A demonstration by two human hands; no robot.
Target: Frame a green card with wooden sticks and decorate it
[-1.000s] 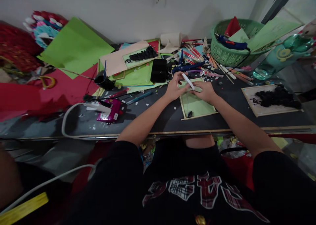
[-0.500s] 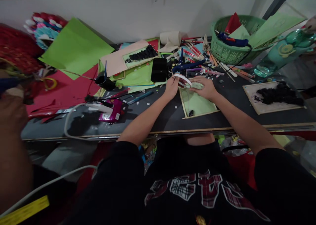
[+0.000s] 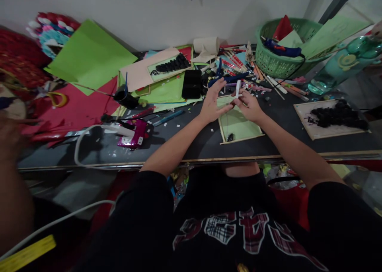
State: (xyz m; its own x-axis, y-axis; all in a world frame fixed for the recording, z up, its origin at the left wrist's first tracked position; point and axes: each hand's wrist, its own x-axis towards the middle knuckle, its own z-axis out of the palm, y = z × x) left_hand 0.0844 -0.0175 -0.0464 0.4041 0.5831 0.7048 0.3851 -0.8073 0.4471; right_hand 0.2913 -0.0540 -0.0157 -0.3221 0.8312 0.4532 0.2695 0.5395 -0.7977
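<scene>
My left hand [image 3: 212, 104] is open, its fingers spread and thumb pointing right, above the left edge of a light green card framed with thin sticks [image 3: 240, 125]. Over the far part of that card, my right hand [image 3: 249, 105] is closed on a white tape roll [image 3: 238, 88], turned nearly edge-on. Bent fingers hide the roll's lower part. A small black lump [image 3: 230, 137] lies at the card's near left corner, with a thin dark line running up from it.
A framed card with black clumps [image 3: 334, 117] lies at right, near a bottle [image 3: 328, 71]. The green basket [image 3: 277, 61] holds a glue gun [image 3: 282, 48]. A black case [image 3: 191, 84] and purple box [image 3: 133, 133] are left of my hands. Another person's hand [image 3: 10, 138] shows at far left.
My left hand has let go of the tape roll and spread its fingers. The roll has turned from a visible ring to nearly edge-on in my right hand.
</scene>
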